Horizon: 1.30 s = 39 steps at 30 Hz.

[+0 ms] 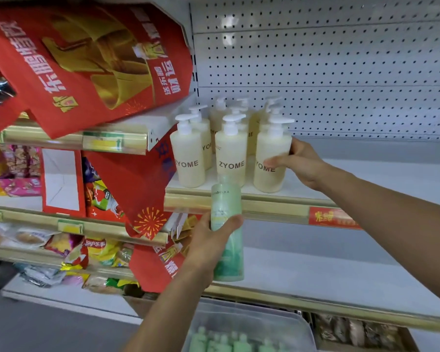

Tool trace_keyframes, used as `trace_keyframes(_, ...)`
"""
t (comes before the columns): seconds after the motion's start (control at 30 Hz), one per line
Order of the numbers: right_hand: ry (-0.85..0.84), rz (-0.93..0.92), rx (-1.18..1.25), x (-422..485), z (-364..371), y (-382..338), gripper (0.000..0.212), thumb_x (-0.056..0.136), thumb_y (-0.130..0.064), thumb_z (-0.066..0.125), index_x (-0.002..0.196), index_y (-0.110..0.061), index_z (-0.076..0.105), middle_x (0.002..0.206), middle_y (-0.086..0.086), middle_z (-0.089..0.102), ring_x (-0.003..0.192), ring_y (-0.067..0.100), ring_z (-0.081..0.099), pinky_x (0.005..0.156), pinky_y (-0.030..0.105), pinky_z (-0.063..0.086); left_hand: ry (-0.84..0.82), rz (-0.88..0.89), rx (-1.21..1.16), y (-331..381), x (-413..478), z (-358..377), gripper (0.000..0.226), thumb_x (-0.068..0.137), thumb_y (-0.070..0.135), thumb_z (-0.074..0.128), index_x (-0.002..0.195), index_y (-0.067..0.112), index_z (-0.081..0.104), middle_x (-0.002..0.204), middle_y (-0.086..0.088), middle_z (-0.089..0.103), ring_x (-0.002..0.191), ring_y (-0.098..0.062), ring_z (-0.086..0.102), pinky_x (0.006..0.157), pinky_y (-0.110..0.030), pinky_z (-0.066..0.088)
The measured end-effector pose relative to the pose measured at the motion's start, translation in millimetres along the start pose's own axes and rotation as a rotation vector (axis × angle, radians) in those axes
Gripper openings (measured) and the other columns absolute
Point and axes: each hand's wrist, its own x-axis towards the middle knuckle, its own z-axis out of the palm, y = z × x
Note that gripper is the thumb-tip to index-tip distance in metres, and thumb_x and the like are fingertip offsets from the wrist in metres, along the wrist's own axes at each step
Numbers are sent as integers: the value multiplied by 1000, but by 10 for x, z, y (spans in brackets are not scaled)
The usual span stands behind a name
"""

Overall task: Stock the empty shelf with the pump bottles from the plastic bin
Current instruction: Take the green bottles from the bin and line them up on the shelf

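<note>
Several cream pump bottles marked ZYOME stand grouped at the left end of the white shelf (353,179). My right hand (300,162) holds the front right cream bottle (271,158), thumb across its label and fingers behind it. My left hand (211,243) grips a pale green bottle (228,229) upright, just below the shelf's gold front rail. Its top overlaps the rail in front of the middle ZYOME bottle (231,153). The clear plastic bin (277,323) sits at the bottom, with several green bottles (229,341) inside.
White pegboard (341,72) backs the shelf, whose right part is bare. A lower white shelf (315,278) runs beneath. Red promotional banners (94,59) and snack packets (92,252) fill the racks at left. A cardboard box (361,331) sits beside the bin.
</note>
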Motion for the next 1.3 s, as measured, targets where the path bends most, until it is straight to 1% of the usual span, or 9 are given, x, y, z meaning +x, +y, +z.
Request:
trace_keyframes(0.23,-31,62,-125,-28,3,-51,56,68,-8,83,117,-17,56,113,-1,66,107,18,61,92,34,48,-22,35,15,-24,-19,41,34,78,40,77,104,36,56,102,-1,70,94,-23,69,85,-48,57)
trace_keyframes(0.4,356,90,-25,-520,193,-54,41,78,-36,77,93,-5,54,86,5,52,83,18,52,83,33,45,-58,101,58,-42,-56,107,47,73,43,81,109,32,53,103,-1,70,91,-21,71,80,-47,60)
trace_keyframes(0.5,83,168,-52,-1005,349,-174,38,79,-46,72,97,-13,66,95,1,69,85,13,63,77,27,49,-97,178,109,-52,-74,201,50,74,41,81,112,27,52,100,-1,70,89,-18,70,73,-34,59)
trace_keyframes(0.6,-129,155,-92,-1260,399,-286,22,78,-35,77,95,-25,67,95,-8,74,87,3,69,72,17,51,-125,265,164,-37,-101,362,43,77,33,80,107,24,52,95,0,68,84,-13,67,64,-21,51)
trace_keyframes(0.83,50,98,-100,-1292,-45,-465,38,72,-20,84,105,-17,66,94,-1,75,86,16,73,72,35,58,-180,391,159,130,-106,905,47,75,29,82,108,29,48,95,7,66,80,0,64,62,-16,51)
trace_keyframes(0.97,138,-28,-121,-1133,-481,-648,32,71,-12,82,99,-15,68,90,-2,75,83,11,72,73,24,54,-288,475,170,358,22,1292,51,79,29,79,115,40,45,102,10,64,88,-1,64,68,-18,52)
trace_keyframes(1.07,188,-62,-171,-885,-814,-730,47,71,-12,83,113,-16,63,100,-3,72,89,7,69,77,21,53,-316,573,245,488,194,1591,55,80,24,76,107,54,39,110,13,56,91,6,59,76,-23,56)
trace_keyframes(1.2,205,-84,-241,-456,-1148,-714,59,71,-10,83,124,-15,57,109,-3,68,94,5,65,72,17,49,-315,588,276,569,549,1940,53,80,19,75,113,43,41,117,7,55,96,6,55,85,-29,56)
trace_keyframes(1.3,188,-88,-275,-76,-1334,-598,53,72,-9,82,119,-14,59,106,-1,68,94,8,65,81,23,51,-294,528,268,589,881,2139,46,83,14,71,109,38,42,111,8,56,90,8,54,79,-17,52)
